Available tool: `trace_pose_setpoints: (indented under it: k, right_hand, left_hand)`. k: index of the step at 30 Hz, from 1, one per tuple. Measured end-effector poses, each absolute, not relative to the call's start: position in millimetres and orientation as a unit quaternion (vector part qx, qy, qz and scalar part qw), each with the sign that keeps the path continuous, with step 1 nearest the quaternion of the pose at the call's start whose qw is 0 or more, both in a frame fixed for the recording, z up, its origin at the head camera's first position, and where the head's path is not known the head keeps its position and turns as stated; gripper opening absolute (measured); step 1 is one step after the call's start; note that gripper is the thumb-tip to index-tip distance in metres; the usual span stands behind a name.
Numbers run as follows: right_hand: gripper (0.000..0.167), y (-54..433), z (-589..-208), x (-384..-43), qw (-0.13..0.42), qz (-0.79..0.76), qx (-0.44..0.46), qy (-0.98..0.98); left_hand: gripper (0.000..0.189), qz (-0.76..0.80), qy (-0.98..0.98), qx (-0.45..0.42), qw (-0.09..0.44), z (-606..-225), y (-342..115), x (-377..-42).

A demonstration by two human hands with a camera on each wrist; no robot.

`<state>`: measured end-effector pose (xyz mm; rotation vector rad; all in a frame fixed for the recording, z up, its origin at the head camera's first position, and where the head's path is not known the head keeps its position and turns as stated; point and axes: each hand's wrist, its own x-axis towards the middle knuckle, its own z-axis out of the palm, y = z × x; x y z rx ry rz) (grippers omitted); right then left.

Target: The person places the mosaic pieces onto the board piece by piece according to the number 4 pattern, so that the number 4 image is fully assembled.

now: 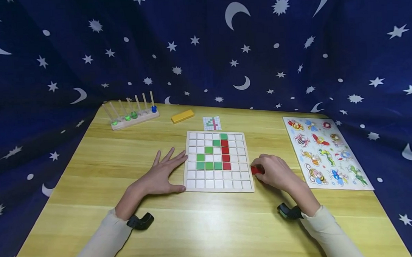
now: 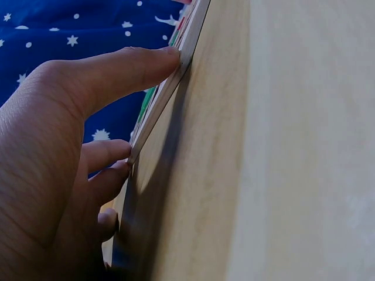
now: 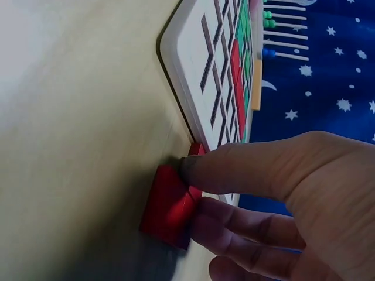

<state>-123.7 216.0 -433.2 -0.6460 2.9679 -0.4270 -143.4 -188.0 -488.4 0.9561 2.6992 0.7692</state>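
Note:
A white grid board (image 1: pixel 219 186) lies mid-table, with green tiles (image 1: pixel 209 166) and red tiles (image 1: pixel 225 158) set in some of its squares. My left hand (image 1: pixel 161 176) has its fingers spread at the board's left side. In the left wrist view, the thumb (image 2: pixel 132 73) and fingertips touch the board's edge. On the other side, my right hand (image 1: pixel 275 171) pinches a red block (image 1: pixel 256 170) beside the board's right edge. The right wrist view shows this red block (image 3: pixel 170 205) low over the table, with the thumb on top and fingers behind; a smaller red part (image 3: pixel 197 148) shows beyond the thumb tip.
Above the board lies a small pattern card (image 1: pixel 211 123) with a similar green and red figure. A yellow block (image 1: pixel 182 116) is left of it. Farther left stands a wooden peg rack (image 1: pixel 135 119) with green and blue beads. An insect puzzle board (image 1: pixel 324 151) lies at the right.

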Motion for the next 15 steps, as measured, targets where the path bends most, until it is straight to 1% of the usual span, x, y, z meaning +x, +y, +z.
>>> trace_pose_setpoints:
  k: [4, 8, 12, 15]
  right_hand:
    - [0.021, 217, -433, -125, 0.025, -0.135, -0.203, 0.970]
    - [0.020, 214, -431, -126, 0.001, -0.131, -0.199, 0.971]
    - [0.019, 204, -427, -124, -0.023, -0.138, -0.220, 0.966]
    - [0.020, 192, -426, -121, -0.022, -0.143, -0.236, 0.961]
  left_hand:
    - [0.102, 0.262, 0.905, 0.323, 0.088, -488, -187, -143]
    - [0.102, 0.263, 0.904, 0.324, 0.089, -487, -187, -143]
    - [0.102, 0.261, 0.906, 0.319, 0.089, -486, -187, -143]
    - [0.102, 0.264, 0.906, 0.319, 0.090, -486, -187, -142]
